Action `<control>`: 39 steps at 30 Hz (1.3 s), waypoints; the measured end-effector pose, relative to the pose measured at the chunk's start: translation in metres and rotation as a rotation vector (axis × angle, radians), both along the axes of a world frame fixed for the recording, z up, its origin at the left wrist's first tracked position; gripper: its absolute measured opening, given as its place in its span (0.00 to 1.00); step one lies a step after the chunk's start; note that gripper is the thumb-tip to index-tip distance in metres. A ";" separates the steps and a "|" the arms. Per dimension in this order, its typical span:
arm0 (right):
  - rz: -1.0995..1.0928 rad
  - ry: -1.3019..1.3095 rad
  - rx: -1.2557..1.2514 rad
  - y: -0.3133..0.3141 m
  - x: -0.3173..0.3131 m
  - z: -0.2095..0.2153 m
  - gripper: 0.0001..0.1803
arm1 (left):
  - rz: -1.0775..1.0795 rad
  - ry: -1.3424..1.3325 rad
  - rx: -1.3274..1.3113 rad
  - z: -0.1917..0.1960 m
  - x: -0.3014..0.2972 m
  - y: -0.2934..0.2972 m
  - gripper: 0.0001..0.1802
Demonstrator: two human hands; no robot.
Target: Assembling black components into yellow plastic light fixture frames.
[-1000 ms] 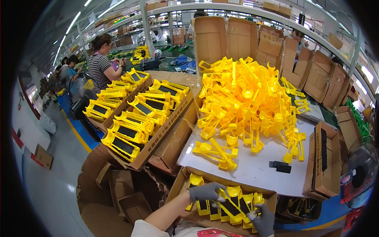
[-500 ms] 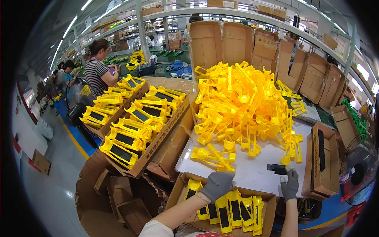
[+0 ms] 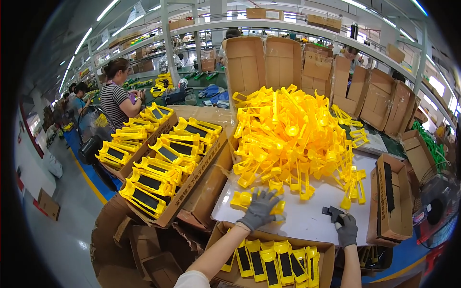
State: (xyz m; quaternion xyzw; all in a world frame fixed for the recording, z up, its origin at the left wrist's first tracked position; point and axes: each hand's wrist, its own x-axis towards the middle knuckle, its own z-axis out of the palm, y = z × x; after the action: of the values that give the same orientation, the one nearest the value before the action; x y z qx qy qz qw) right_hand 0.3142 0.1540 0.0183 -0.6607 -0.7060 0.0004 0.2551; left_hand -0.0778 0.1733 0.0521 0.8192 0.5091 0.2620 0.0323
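My left hand [image 3: 260,210], in a grey glove, reaches over loose yellow plastic parts [image 3: 238,199] on the white worktop, its fingers spread. It covers part of them, so contact is partly hidden. At the right of the worktop, my gloved right hand [image 3: 346,231] pinches the near end of a small flat black piece [image 3: 332,211], which lies tilted. Beyond both hands rises a large heap of yellow plastic parts [image 3: 293,139]. In front of me, an open cardboard box [image 3: 322,249] holds several yellow parts with black strips [image 3: 271,272] set in them.
Two cardboard trays [image 3: 192,192] of yellow-and-black parts stand at the left. A narrow cardboard box [image 3: 397,206] with black strips stands at the right, near a fan [image 3: 434,211]. Upright cardboard flaps [image 3: 245,65] back the heap. A person in a striped shirt [image 3: 114,101] works farther left.
My left hand has moved forward from above the box onto the yellow parts, and its fingers have spread. My right hand has closed on the black piece, which has turned.
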 end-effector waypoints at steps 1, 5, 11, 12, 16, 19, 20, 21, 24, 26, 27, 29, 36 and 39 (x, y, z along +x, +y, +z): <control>0.019 0.053 0.007 -0.001 0.004 -0.001 0.23 | 0.029 0.025 0.002 -0.012 -0.014 0.004 0.38; 0.065 0.068 -0.014 -0.001 0.009 0.009 0.18 | 0.011 0.050 0.059 -0.016 -0.035 0.004 0.36; -0.030 0.067 -0.100 0.010 0.004 0.020 0.22 | 0.164 -0.361 0.124 0.010 -0.071 0.012 0.18; -0.031 0.095 -0.145 0.009 -0.004 0.032 0.22 | 0.212 -0.449 0.128 0.011 -0.084 0.013 0.17; -0.017 -0.011 -0.092 0.007 -0.005 0.026 0.21 | 0.346 -0.603 0.056 0.003 -0.114 0.023 0.15; -0.018 -0.067 0.018 -0.001 -0.003 0.020 0.22 | 0.309 -0.214 0.197 0.022 -0.100 0.018 0.16; -0.022 -0.037 0.013 -0.003 -0.003 0.021 0.22 | 0.309 -0.210 0.199 0.031 -0.095 0.014 0.16; -0.026 -0.009 0.007 -0.005 -0.004 0.021 0.22 | 0.393 -0.190 0.094 0.036 -0.087 0.013 0.17; -0.004 -0.056 0.029 -0.008 -0.012 0.024 0.23 | 0.575 -0.132 -0.164 0.041 -0.073 0.035 0.27; 0.004 -0.058 0.060 -0.011 -0.013 0.022 0.23 | 0.595 0.041 -0.332 0.051 -0.050 0.054 0.33; 0.005 -0.049 0.068 -0.014 -0.016 0.027 0.23 | 0.571 0.127 -0.403 0.054 -0.046 0.059 0.32; -0.013 -0.010 0.165 -0.018 -0.018 0.033 0.23 | 0.497 0.198 -0.457 0.043 -0.047 0.070 0.24; -0.083 0.494 0.053 -0.031 -0.019 0.030 0.21 | 0.443 -0.570 -0.421 0.033 -0.053 0.097 0.15; -0.078 0.794 -0.051 -0.027 -0.019 0.025 0.19 | 0.366 -1.039 -0.530 0.062 -0.045 0.099 0.12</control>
State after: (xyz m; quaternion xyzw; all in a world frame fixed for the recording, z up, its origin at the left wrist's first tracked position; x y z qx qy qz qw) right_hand 0.2954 0.1267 0.0434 -0.6417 -0.5266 0.2636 0.4914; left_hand -0.1230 0.2723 0.1145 0.4475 0.6074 0.4927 0.4336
